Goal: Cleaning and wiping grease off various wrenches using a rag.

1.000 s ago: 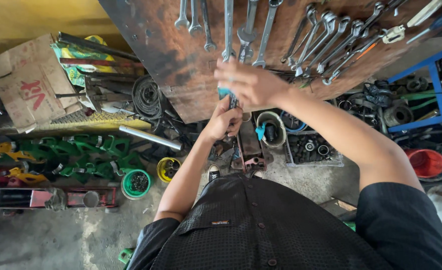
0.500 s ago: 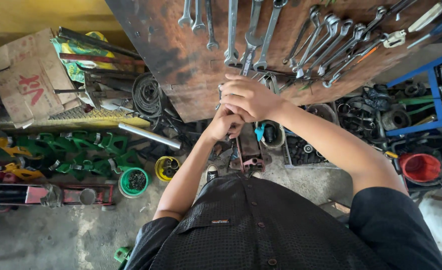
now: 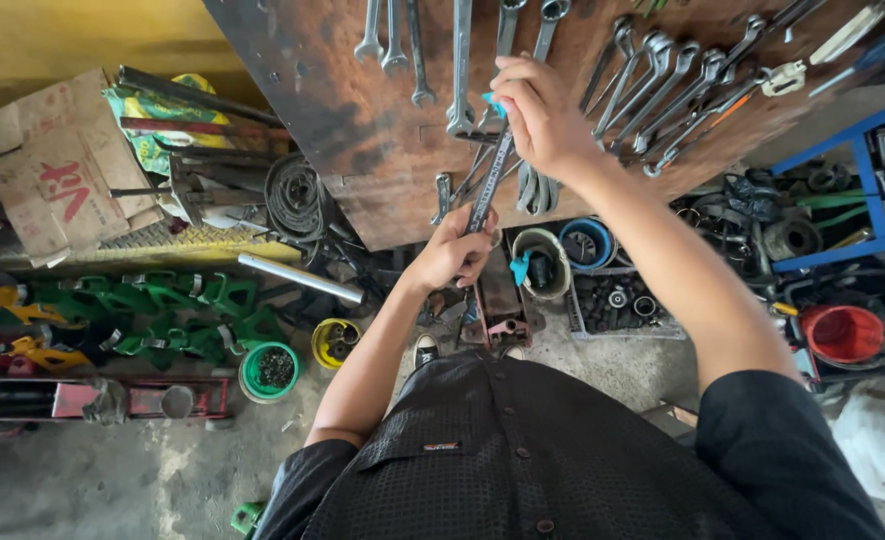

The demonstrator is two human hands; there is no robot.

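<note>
The left hand (image 3: 454,250) is clenched around the lower end of a long flat steel wrench (image 3: 489,185), and the right hand (image 3: 540,115) grips the same wrench at its upper end, where a bit of turquoise shows between the fingers. The wrench runs up between the two hands in front of a rusty brown wall board (image 3: 362,120) hung with rows of silver spanners (image 3: 682,85).

Below the board, containers stand on the concrete floor (image 3: 112,480). A round green tub (image 3: 269,370) holds small dark metal bits; just beside it a yellow tub (image 3: 334,342) holds dark round parts. A pale bucket (image 3: 540,262) has a turquoise-handled tool sticking out of it, and next to it sits a blue-rimmed bucket (image 3: 587,243) whose contents are too dim to tell. A shallow tray (image 3: 617,305) in front of them is filled with sockets and ring-shaped parts. To the right a red bowl (image 3: 842,333) looks bare inside. A blue metal rack (image 3: 867,215) holds more tools. At the left lies a torn brown cardboard box (image 3: 47,170), with green metal stands (image 3: 172,310) beneath it.
</note>
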